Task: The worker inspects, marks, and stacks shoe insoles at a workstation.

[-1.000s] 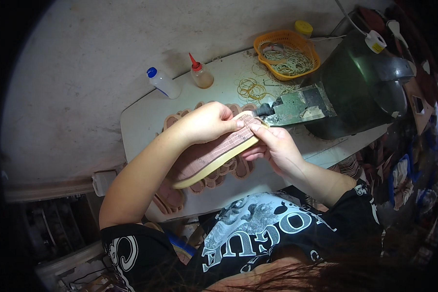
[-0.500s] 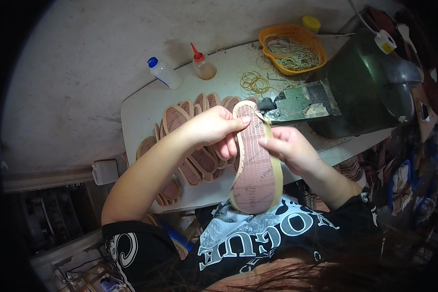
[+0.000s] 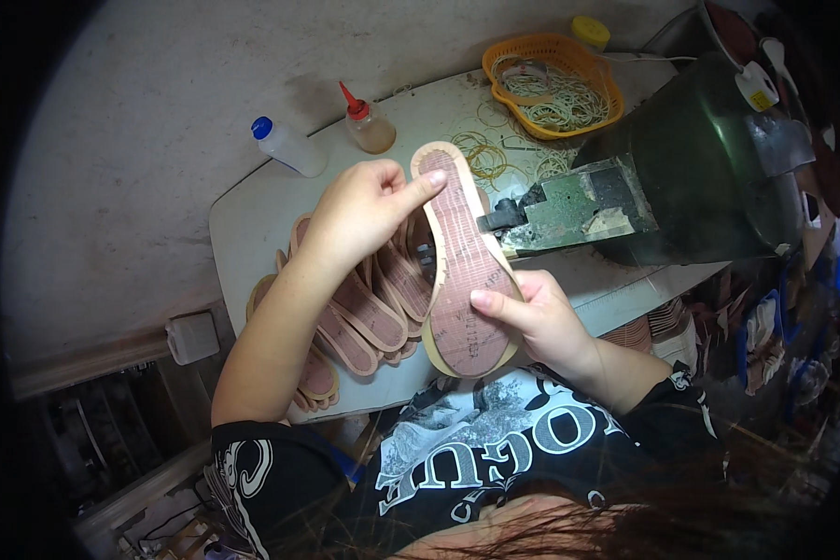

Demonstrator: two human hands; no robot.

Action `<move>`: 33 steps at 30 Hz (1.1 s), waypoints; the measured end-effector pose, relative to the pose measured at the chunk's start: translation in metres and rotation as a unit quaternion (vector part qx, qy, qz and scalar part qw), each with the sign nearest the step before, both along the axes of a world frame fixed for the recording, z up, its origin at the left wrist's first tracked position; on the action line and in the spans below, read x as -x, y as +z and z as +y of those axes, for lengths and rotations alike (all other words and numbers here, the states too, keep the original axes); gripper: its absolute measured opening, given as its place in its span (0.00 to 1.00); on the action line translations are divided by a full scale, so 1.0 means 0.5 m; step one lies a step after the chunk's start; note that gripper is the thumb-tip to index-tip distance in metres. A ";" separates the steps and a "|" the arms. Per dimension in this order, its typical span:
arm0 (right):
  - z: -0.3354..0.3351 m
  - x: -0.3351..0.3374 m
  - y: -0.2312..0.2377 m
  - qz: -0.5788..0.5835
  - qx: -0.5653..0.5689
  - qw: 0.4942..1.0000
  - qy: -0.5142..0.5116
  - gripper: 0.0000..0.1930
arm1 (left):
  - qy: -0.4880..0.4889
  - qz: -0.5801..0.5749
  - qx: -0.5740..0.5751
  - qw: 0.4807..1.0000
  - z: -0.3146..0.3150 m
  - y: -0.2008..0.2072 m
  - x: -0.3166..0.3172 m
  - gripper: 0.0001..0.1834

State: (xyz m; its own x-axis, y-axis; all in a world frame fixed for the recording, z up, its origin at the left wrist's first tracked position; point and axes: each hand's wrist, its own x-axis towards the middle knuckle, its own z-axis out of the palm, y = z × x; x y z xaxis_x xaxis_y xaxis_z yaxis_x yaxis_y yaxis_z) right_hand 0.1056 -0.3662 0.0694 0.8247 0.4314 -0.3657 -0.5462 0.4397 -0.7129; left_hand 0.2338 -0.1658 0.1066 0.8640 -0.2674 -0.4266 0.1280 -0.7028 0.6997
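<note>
Both my hands hold one shoe insole (image 3: 457,280), reddish-brown and lined on top with a pale beige edging. Its narrow end points away from me. My left hand (image 3: 369,201) presses its thumb on the narrow end; its other fingers are curled, partly hidden. With the thumb on top and fingers underneath, my right hand (image 3: 537,317) grips the right edge by the wide end. The edging is folded over round the narrow end and along part of the sides. Against the insole's right edge sits the dark tip of a green machine's arm (image 3: 569,210).
A pile of similar insoles (image 3: 369,308) lies left on the white table (image 3: 252,210). Behind stand a blue-capped bottle (image 3: 287,147), a red-nozzled bottle (image 3: 371,129) and an orange basket (image 3: 523,98) of pale cord. The green machine body (image 3: 709,168) fills the right.
The insole has shifted away from me and left, its right edge passing along the machine tip. My right hand now grips closer to the wide end; my left has moved left with the narrow end.
</note>
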 end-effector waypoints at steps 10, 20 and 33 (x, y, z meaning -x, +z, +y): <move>0.000 0.002 0.011 0.019 -0.003 1.000 -0.002 0.18 | 0.055 0.139 0.325 0.934 -0.020 -0.012 0.069 0.34; 0.017 0.041 -0.004 0.094 -0.009 0.993 0.072 0.12 | 0.067 0.063 0.206 0.974 -0.001 -0.042 0.005 0.45; 0.038 -0.001 -0.007 0.062 -0.022 0.998 -0.026 0.15 | -0.351 0.124 0.080 0.925 -0.006 0.009 -0.124 0.25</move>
State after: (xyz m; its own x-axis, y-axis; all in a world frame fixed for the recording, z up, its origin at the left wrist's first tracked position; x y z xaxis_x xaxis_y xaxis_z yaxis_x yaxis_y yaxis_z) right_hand 0.1061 -0.3473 0.0658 0.7965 0.4072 -0.4470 -0.6040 0.4998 -0.6209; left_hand 0.2959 -0.1688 0.1113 0.3343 -0.8024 -0.4944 -0.1507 -0.5633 0.8124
